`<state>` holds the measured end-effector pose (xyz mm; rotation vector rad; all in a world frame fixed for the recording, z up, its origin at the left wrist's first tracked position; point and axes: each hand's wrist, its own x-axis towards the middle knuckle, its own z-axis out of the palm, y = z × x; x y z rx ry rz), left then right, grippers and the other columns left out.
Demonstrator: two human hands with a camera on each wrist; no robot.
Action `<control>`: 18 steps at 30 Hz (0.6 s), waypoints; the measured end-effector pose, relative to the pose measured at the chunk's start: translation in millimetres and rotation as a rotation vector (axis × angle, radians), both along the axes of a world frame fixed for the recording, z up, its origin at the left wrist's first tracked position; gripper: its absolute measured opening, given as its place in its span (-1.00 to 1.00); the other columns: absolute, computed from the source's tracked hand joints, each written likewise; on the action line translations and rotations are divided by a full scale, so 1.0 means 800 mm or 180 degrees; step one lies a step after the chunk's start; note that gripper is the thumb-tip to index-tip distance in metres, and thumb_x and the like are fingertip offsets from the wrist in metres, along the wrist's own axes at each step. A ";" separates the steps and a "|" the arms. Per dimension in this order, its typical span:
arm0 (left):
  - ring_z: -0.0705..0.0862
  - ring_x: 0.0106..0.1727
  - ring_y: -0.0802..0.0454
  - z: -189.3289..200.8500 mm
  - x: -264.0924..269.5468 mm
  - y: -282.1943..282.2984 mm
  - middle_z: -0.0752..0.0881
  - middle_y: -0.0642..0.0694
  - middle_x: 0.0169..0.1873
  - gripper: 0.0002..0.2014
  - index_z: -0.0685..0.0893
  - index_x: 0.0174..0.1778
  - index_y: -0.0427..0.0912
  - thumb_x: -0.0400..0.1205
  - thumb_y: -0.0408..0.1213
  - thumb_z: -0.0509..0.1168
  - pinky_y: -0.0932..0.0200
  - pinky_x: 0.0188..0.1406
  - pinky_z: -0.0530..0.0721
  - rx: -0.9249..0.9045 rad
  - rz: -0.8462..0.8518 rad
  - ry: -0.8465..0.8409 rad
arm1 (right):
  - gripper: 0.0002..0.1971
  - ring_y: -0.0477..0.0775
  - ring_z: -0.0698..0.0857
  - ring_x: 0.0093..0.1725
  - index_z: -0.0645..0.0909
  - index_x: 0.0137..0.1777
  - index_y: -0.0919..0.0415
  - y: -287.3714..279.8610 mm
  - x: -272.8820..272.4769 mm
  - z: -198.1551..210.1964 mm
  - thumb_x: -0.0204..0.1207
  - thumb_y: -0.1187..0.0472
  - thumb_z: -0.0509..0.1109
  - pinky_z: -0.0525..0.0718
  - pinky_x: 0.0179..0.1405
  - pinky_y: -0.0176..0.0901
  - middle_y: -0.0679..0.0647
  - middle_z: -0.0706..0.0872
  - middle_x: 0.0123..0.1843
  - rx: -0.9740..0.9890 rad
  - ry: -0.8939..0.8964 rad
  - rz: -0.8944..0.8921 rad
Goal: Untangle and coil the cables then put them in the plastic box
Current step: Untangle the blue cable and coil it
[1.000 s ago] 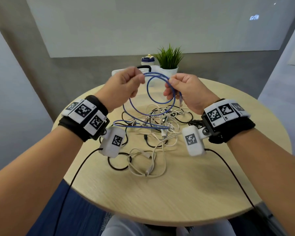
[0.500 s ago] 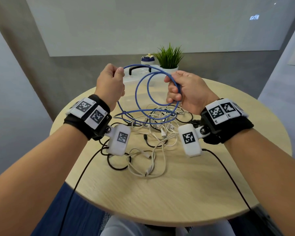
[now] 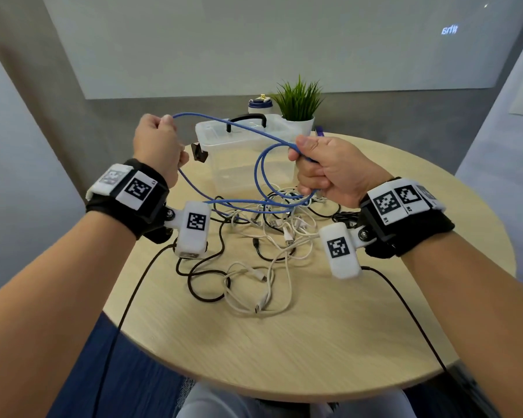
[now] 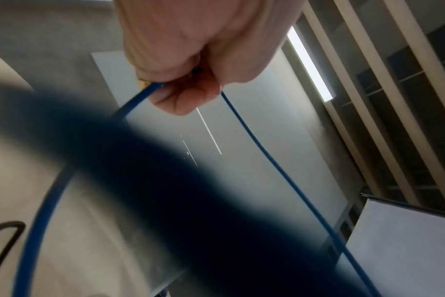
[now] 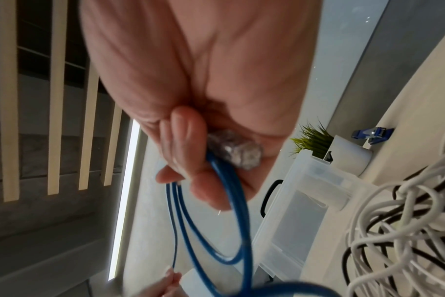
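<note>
Fingers [image 3: 310, 179] of the right hand [image 3: 326, 170] are curled round the gathered loops of the blue cable [image 3: 260, 164], with its connector end pressed against the palm in the right wrist view; fingers of the left hand [image 3: 156, 146] are clenched on a single run of the same cable, drawn out to the left. Cable position: held above the surface [image 3: 284, 342], with its lower loops hanging down to the tangled pile of white and black cables [image 3: 272, 236]. Behind the pile stands the plastic box [image 3: 242, 158] — lid on, black handle up, apparently empty. Progress, as judged: early. One cable is partly coiled; the pile remains tangled; nothing is boxed. Legible writing: none — the wrist markers carry only black-and-white patterns, and the pale mark on the far wall cannot be read
</note>
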<state>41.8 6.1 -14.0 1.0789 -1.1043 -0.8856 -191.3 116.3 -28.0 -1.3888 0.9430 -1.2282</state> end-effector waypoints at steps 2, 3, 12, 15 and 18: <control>0.31 -0.56 0.11 -0.003 0.005 -0.003 0.36 -0.04 -0.45 -0.78 0.38 -0.25 -0.10 0.73 -0.27 0.02 0.27 -0.62 0.37 0.0066 0.0047 0.0112 | -0.65 -0.11 0.22 -0.69 0.52 -0.17 0.24 0.001 -0.002 0.002 0.76 0.10 0.06 0.46 -0.52 -0.19 -0.09 0.27 -0.66 0.0053 -0.0039 0.0032; 0.31 -0.56 0.11 -0.005 0.008 -0.004 0.36 -0.04 -0.45 -0.78 0.38 -0.25 -0.10 0.73 -0.27 0.02 0.29 -0.61 0.36 0.0130 0.0077 0.0192 | -0.65 -0.11 0.21 -0.69 0.51 -0.18 0.23 0.002 -0.003 0.003 0.76 0.10 0.05 0.45 -0.53 -0.19 -0.09 0.26 -0.66 0.0085 -0.0041 0.0069; 0.44 -0.49 0.03 -0.038 0.000 0.008 0.53 -0.12 -0.42 -0.81 0.57 -0.21 -0.19 0.71 -0.31 0.15 0.44 -0.72 0.46 0.0330 -0.0422 -0.1713 | -0.57 -0.11 0.15 -0.68 0.35 -0.34 0.10 -0.002 -0.012 0.010 0.76 -0.02 -0.02 0.27 -0.56 -0.22 -0.12 0.21 -0.66 -0.0023 -0.0660 -0.0128; 0.62 -0.38 0.00 -0.043 -0.009 0.017 0.73 -0.17 -0.27 -0.82 0.69 -0.09 -0.22 0.69 -0.28 0.20 0.35 -0.53 0.58 0.0204 -0.0710 -0.2893 | -0.58 -0.09 0.15 -0.68 0.34 -0.33 0.10 -0.005 -0.011 0.013 0.77 -0.01 -0.02 0.30 -0.58 -0.23 -0.10 0.20 -0.64 -0.0103 -0.0894 -0.0314; 0.65 -0.40 0.10 -0.042 -0.018 0.024 0.73 -0.06 -0.30 -0.86 0.67 -0.01 -0.18 0.69 -0.29 0.20 0.20 -0.34 0.66 0.0053 -0.0772 -0.2982 | -0.59 -0.09 0.16 -0.67 0.34 -0.32 0.11 -0.006 -0.009 0.014 0.76 -0.02 -0.01 0.32 -0.59 -0.24 -0.09 0.20 -0.63 -0.0098 -0.1110 -0.0435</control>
